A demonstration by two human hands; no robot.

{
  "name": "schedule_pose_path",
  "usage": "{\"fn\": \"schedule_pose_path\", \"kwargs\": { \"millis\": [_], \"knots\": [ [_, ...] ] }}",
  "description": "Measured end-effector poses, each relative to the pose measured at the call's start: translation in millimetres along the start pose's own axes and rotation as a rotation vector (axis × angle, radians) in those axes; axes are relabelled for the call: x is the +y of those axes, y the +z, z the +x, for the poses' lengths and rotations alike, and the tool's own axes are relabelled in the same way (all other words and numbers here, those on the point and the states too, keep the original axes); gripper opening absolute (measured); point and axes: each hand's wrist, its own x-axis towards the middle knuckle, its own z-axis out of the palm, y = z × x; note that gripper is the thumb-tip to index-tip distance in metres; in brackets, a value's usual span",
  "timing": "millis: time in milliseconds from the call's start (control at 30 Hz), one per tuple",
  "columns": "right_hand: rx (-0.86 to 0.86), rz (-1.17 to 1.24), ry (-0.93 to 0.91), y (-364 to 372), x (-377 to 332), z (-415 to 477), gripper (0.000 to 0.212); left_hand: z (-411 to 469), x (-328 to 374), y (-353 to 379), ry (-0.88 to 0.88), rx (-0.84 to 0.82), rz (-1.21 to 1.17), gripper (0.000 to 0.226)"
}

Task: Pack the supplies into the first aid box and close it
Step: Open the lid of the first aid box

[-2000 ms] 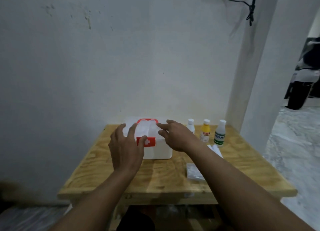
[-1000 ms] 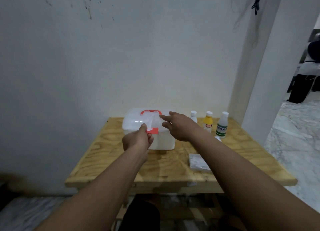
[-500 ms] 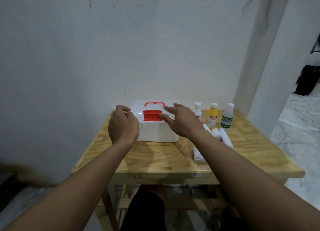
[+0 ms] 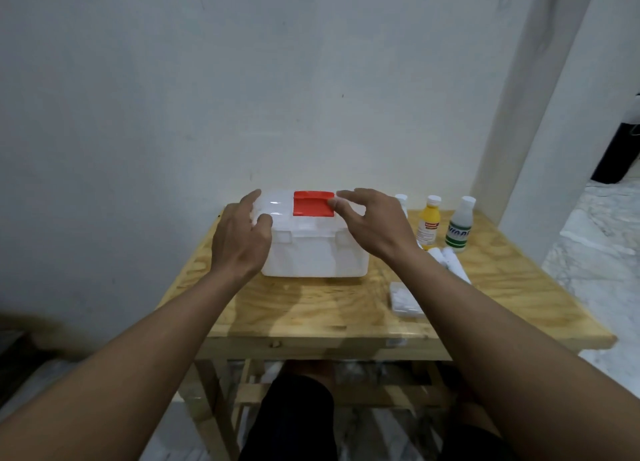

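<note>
Right now the first aid box sits on the wooden table, close to the back edge and a little toward the left side. It is white, and its see-through lid is down on top of it. A red clip shows at the middle of the lid.

The left hand rests on the left end of the lid. Its fingers are spread and nearly straight, and the thumb lies on the front of the lid. It is not wrapped around anything.

The right hand is over the right end of the lid. Its fingers are loose and spread too. The tip of the thumb touches the right edge of the red clip, and the hand holds nothing.

The supplies are all out on the table, to the right of the box. Near the back edge stand a white bottle, partly hidden by the right hand, a yellow bottle and a clear bottle with a green label. Just in front of them lie some white rolls. A flat pack lies nearer the front edge, partly under the right arm.
</note>
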Motion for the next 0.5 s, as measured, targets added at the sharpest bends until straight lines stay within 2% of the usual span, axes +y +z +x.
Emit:
{"fn": "schedule_pose_path", "kwargs": {
  "millis": [267,500],
  "knots": [
    [0.016,0.087,0.033,-3,0,5,0.054,6,-12,1,0.081,-0.011,-0.063,0.055],
    [0.025,0.256,0.183,-13,-13,30,0.073,35,3,-15,0.064,0.010,-0.118,0.045]
  ]
}}
